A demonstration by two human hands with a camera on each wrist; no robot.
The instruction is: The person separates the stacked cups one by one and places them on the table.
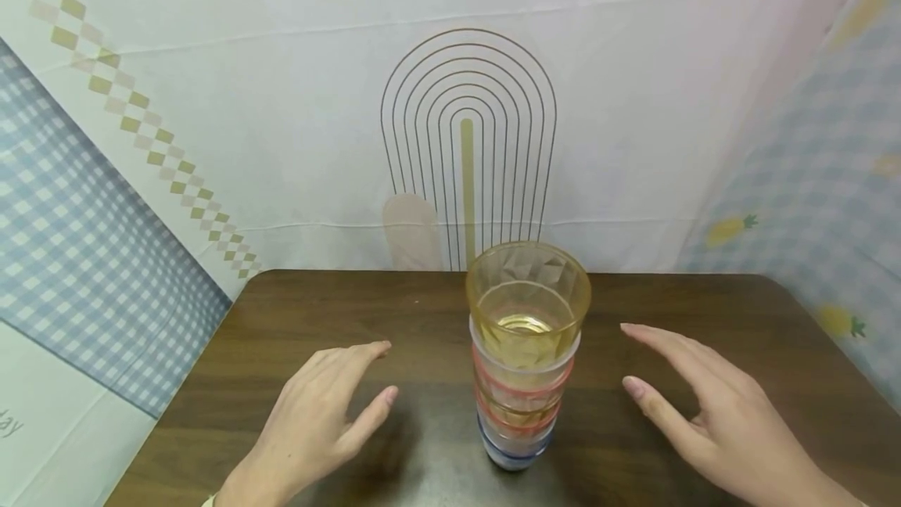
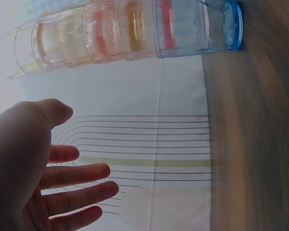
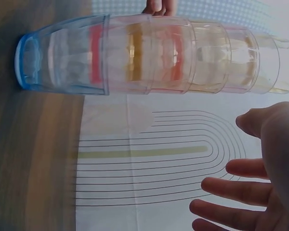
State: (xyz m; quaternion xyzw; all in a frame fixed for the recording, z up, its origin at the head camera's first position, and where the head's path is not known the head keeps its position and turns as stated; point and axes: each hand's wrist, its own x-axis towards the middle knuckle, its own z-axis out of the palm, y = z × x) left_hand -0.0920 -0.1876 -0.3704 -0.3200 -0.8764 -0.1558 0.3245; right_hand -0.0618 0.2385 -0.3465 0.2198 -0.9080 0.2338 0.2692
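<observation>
A tall stack of nested clear plastic cups (image 1: 524,366) stands upright on the brown wooden table (image 1: 422,296). The top cup (image 1: 529,296) is yellow-tinted with a faceted wall; pinkish-red, clear and amber ones show beneath it. At the bottom sits a blue-tinted cup (image 2: 197,29). To the left of the stack, my left hand (image 1: 317,405) hovers with fingers extended and thumb apart, touching nothing. My right hand (image 1: 718,405) is held on the other side, fingers spread loosely toward the stack, a gap between them. Both palms face the cups.
Behind the table hangs a white cloth (image 1: 281,139) printed with arches. A blue checked cloth (image 1: 84,257) borders the left side, and a pale blue one with pineapples (image 1: 809,202) borders the right. The table's back edge meets the white cloth.
</observation>
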